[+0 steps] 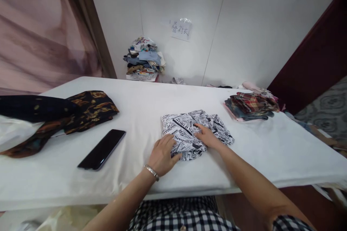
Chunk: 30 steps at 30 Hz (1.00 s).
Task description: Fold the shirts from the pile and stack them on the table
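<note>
A black-and-white newspaper-print shirt lies folded into a rough bundle on the white-covered table in front of me. One part of it spreads out to the right. My left hand rests on its left front corner, fingers stretched and thumb apart near the front edge. On the upper right of the bundle lies my right hand, with index finger extended and thumb apart, touching the cloth. Whether any fabric is caught under the right fingers is hard to see.
A black phone lies left of the shirt. Dark patterned clothing is heaped at the far left. Folded clothes are stacked at the right back. Behind the white table, a tall clothes pile stands against the wall.
</note>
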Available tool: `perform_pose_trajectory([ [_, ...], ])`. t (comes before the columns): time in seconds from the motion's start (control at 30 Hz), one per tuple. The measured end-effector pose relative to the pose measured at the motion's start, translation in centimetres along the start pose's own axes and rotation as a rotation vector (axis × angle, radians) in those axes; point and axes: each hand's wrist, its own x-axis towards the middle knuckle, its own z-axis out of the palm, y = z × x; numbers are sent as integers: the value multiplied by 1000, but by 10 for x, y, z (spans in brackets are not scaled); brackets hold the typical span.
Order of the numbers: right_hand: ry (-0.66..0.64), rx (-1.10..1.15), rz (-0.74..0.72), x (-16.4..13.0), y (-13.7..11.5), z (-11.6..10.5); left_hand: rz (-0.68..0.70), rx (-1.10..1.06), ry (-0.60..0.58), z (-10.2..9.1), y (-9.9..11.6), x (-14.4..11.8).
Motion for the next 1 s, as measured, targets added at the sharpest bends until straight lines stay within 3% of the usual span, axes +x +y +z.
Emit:
perform_pose_trajectory([
  [0.17,-48,281,145,5,-14,-1,57,75,-45,8,17,-4],
  [0.33,-48,567,189,12,-29,-3,48,141,7,5,15,9],
  [0.5,-54,457,271,10,-24,-4,66,172,75,1,8,18],
  [0.63,-109,395,366,11,-21,0,120,218,55,6,4,20],
  [0.87,-4,280,157,10,-22,-1,117,257,69,5,-3,24],
  [1.0,-14,210,210,3,-8,0,133,275,12,10,-5,24],
])
